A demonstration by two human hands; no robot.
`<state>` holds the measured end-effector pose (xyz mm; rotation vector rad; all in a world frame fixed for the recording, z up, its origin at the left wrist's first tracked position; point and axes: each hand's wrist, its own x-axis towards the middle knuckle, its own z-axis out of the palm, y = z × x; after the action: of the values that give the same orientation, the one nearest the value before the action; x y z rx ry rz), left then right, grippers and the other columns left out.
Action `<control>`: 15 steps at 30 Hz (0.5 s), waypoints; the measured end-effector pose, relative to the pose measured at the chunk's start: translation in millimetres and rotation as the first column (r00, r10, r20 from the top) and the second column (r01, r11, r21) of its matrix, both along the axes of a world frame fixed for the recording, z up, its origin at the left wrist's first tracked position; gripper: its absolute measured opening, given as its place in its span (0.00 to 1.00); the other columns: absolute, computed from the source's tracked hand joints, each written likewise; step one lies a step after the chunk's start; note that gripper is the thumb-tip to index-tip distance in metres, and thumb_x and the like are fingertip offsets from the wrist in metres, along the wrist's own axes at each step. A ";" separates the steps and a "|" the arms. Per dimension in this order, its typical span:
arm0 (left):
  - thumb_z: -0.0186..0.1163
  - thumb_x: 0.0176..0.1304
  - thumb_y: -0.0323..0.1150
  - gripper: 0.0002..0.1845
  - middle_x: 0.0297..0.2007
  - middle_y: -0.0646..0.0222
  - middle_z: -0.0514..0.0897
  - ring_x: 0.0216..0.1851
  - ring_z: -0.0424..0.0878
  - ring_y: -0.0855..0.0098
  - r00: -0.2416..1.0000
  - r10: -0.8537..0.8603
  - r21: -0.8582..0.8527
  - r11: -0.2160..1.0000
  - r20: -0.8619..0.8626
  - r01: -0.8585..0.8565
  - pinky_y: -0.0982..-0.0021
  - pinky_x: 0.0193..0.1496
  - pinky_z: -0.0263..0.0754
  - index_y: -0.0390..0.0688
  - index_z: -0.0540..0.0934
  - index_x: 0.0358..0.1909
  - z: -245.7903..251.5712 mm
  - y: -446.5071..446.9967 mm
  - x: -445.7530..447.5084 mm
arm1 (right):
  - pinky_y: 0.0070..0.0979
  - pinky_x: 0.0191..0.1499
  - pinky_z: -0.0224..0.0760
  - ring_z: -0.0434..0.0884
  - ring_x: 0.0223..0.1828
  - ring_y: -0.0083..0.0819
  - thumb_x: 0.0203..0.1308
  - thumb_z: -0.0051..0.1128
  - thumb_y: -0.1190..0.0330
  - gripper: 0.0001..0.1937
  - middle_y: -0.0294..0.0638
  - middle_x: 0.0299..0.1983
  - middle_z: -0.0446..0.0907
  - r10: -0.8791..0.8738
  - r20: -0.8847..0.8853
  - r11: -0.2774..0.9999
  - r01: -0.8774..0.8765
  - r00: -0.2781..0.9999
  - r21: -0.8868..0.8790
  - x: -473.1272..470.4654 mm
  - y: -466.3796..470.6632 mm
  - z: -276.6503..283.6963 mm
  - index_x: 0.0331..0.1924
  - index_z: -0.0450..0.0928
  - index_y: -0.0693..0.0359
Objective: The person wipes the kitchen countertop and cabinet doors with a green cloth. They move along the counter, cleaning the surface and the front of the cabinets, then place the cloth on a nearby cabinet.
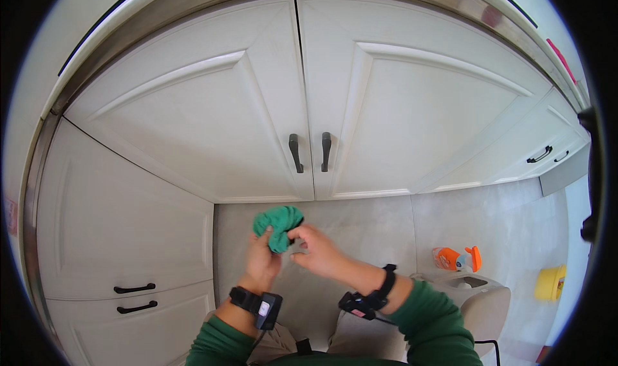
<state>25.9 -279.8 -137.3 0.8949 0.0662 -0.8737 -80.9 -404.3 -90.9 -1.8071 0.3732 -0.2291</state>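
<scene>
A bunched green cloth [278, 223] is held above the grey floor, in front of the white cabinet doors. My left hand [264, 257] grips it from below, with the thumb laid over its near side. At the cloth's right edge is my right hand [314, 250]; its fingers are bent and partly spread, and a fingertip meets or nearly meets the cloth. Something dark shows along that edge, too small to name. Black straps with small devices sit on both forearms.
White cabinet doors [434, 110] with black handles [326, 152] stand ahead and at the left. On the right are an orange spray bottle [449, 259], a beige plastic container or stool [485, 303] and a yellow container [549, 284]. A metal-edged counter curves above.
</scene>
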 end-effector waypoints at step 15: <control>0.45 0.54 0.17 0.20 0.43 0.59 0.77 0.46 0.78 0.57 0.969 0.195 0.306 0.923 0.152 -0.234 0.60 0.47 0.77 0.40 0.69 0.50 -124.6 4.3 179.9 | 0.34 0.68 0.52 0.62 0.66 0.42 0.63 0.51 0.64 0.25 0.50 0.64 0.64 0.038 0.673 -0.277 0.654 0.739 -0.703 -27.5 -150.7 258.7 0.63 0.63 0.62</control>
<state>205.7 -275.4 -261.8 1.2206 0.2055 -0.6101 -108.4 -555.0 167.8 -3.0418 0.3502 -1.9505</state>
